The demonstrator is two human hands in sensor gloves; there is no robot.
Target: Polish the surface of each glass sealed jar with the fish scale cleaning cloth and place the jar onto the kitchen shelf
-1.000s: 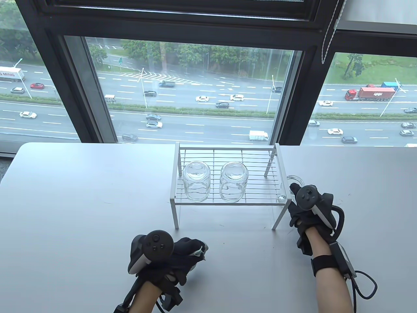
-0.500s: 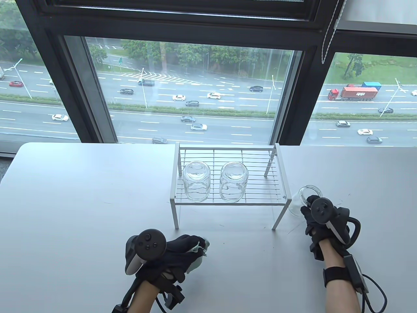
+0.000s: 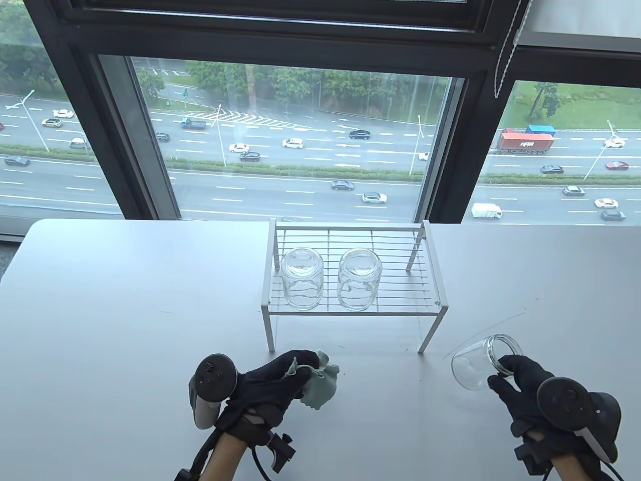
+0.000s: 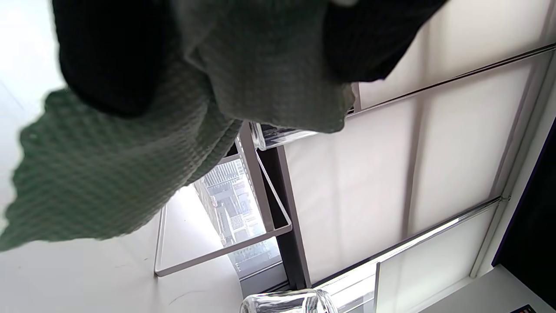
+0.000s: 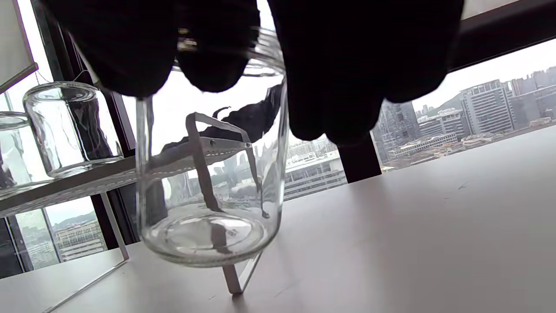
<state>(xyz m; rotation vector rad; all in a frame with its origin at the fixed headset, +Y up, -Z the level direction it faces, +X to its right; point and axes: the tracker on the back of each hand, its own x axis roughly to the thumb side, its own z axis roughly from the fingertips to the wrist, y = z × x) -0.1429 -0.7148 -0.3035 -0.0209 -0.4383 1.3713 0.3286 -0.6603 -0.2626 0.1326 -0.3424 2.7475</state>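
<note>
— Now that the right hand point(image 3: 526, 391) has drawn the clear, lidless glass jar point(image 3: 481, 366) back from beside the white wire kitchen shelf point(image 3: 350, 295), fingers curled over its rim, where's it going?

— Probably to the left hand point(image 3: 265, 388), which has loosened the pale green fish-scale cloth point(image 3: 320, 386) yet pinches it. Polishing next; two jars point(image 3: 300, 278) already shelved.
</note>
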